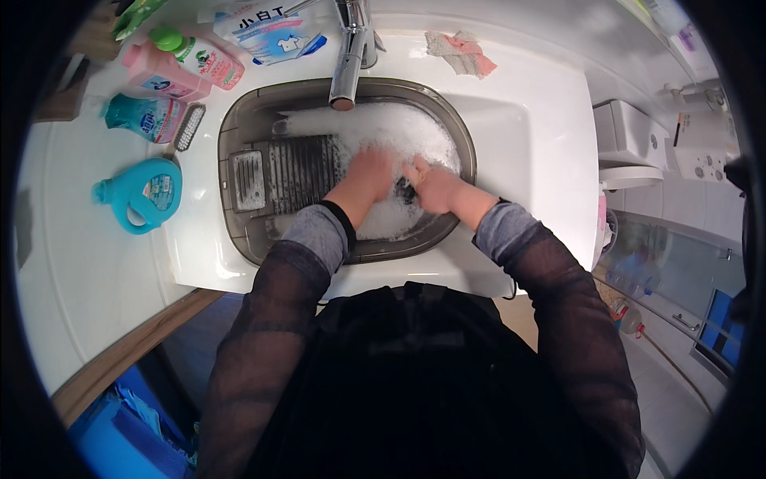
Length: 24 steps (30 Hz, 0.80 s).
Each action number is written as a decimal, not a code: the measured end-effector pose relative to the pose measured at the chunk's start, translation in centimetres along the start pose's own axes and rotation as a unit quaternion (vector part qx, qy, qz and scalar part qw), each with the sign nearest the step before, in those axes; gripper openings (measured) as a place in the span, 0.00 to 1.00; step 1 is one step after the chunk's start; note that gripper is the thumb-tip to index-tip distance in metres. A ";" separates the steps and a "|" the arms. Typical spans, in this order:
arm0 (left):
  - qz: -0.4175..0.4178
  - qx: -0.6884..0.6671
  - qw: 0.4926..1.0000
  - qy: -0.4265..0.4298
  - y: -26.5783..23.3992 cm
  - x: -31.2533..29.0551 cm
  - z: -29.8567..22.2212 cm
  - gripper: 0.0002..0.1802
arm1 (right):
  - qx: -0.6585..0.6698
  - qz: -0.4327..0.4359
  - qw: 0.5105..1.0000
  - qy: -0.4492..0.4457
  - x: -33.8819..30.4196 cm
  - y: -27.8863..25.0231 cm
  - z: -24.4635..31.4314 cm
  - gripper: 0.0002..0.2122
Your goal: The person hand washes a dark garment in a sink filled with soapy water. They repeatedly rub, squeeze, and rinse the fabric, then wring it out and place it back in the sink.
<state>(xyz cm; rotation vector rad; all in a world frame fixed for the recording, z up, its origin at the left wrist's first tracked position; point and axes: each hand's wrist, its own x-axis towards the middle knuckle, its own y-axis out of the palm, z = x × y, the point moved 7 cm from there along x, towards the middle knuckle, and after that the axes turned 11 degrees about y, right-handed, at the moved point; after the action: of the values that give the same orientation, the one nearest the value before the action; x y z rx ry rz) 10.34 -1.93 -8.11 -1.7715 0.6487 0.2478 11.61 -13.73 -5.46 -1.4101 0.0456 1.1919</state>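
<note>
A grey wash basin [239, 120] with a ribbed washboard [299, 172] sits in the white sink, full of white foam [399, 132]. My left hand [369, 174] and my right hand [431, 184] are both down in the suds, closed on a dark piece of cloth [404, 191] that shows between them. Most of the cloth is hidden under foam and fingers. Both sleeves are pushed up to the forearms.
A chrome tap [348, 60] hangs over the basin's far rim. Left of the basin lie a teal detergent jug [144, 194], a teal bottle [148, 117], pink bottles [179, 68], a refill pouch [267, 32] and a small brush [189, 128]. A pink rag [463, 52] lies behind. A toilet [638, 152] stands at right.
</note>
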 end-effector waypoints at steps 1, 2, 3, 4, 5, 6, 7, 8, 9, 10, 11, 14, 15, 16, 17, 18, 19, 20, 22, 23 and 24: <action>0.027 0.003 1.000 0.006 -0.1 0.3 0.2 0.41 | 0.050 -0.015 0.999 0.001 0.2 -0.4 -0.6 0.38; -0.007 -0.007 0.999 0.037 -0.8 0.2 -0.1 0.40 | 0.102 -0.014 0.995 -0.012 0.2 -0.5 -0.9 0.38; -0.050 -0.015 0.996 0.066 -1.7 -0.2 -0.3 0.39 | 0.149 -0.038 0.988 -0.020 0.2 -0.8 -1.2 0.38; -0.090 -0.016 0.991 0.093 -2.5 -0.7 -0.4 0.38 | 0.216 -0.065 0.973 -0.046 -0.2 -1.2 -1.3 0.39; -0.134 -0.026 0.986 0.098 -3.2 -1.5 -0.4 0.39 | 0.276 -0.061 0.958 -0.049 -0.5 -1.2 -1.4 0.38; -0.173 -0.033 0.979 0.101 -3.6 -2.5 -0.6 0.39 | 0.333 -0.067 0.940 -0.041 -1.0 -1.1 -1.6 0.37; -0.210 -0.039 0.971 0.104 -4.0 -3.4 -0.8 0.39 | 0.382 -0.058 0.922 -0.017 -1.3 -0.9 -1.8 0.36; -0.234 -0.076 0.963 0.106 -4.6 -4.1 -0.5 0.40 | 0.405 -0.095 0.908 0.046 -2.0 -1.0 -2.4 0.34; -0.253 -0.112 0.955 0.109 -5.2 -4.8 -0.2 0.41 | 0.467 -0.100 0.877 0.052 -2.7 -1.0 -2.2 0.34; -0.265 -0.149 0.947 0.104 -5.7 -5.4 0.1 0.42 | 0.523 -0.092 0.845 0.071 -3.4 -1.0 -2.0 0.33; -0.263 -0.197 0.940 0.092 -5.9 -5.9 0.4 0.42 | 0.577 -0.083 0.807 0.092 -4.1 -1.1 -1.8 0.33; -0.238 -0.301 0.922 0.048 -6.2 -7.4 1.1 0.43 | 0.583 -0.155 0.794 0.075 -6.2 -3.2 -0.8 0.34; -0.225 -0.308 0.923 0.048 -6.2 -7.9 0.8 0.45 | 0.585 -0.188 0.787 0.057 -6.7 -3.9 -0.4 0.35; -0.219 -0.312 0.923 0.055 -6.2 -8.3 0.4 0.47 | 0.595 -0.206 0.775 0.052 -7.1 -4.4 -0.2 0.34; -0.214 -0.316 0.922 0.062 -6.3 -8.6 0.1 0.48 | 0.590 -0.217 0.775 0.063 -7.2 -4.6 -0.1 0.34; -0.230 -0.311 0.919 0.071 -6.5 -9.0 -0.4 0.51 | 0.589 -0.235 0.771 0.056 -7.3 -5.0 0.0 0.34; -0.248 -0.307 0.916 0.077 -6.4 -9.5 -1.1 0.53 | 0.588 -0.246 0.769 0.045 -7.3 -5.2 0.3 0.33; -0.272 -0.299 0.911 0.086 -6.4 -9.9 -1.8 0.55 | 0.538 -0.277 0.795 0.054 -7.5 -5.5 0.5 0.32; -0.258 -0.295 0.914 0.106 -5.6 -9.8 -3.4 0.64 | 0.488 -0.296 0.818 0.075 -7.6 -5.4 0.8 0.31; -0.251 -0.274 0.924 0.093 -5.0 -9.6 -4.1 0.66 | 0.468 -0.305 0.826 0.072 -7.8 -5.4 1.0 0.31; -0.263 -0.257 0.927 0.076 -4.7 -9.6 -4.4 0.65 | 0.411 -0.319 0.853 0.039 -8.0 -5.5 2.0 0.31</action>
<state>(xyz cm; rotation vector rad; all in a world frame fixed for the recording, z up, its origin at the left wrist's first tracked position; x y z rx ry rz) 4.29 -2.41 1.70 -2.4169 0.1933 -0.1050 10.24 -15.53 4.22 -0.6114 0.1179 0.4409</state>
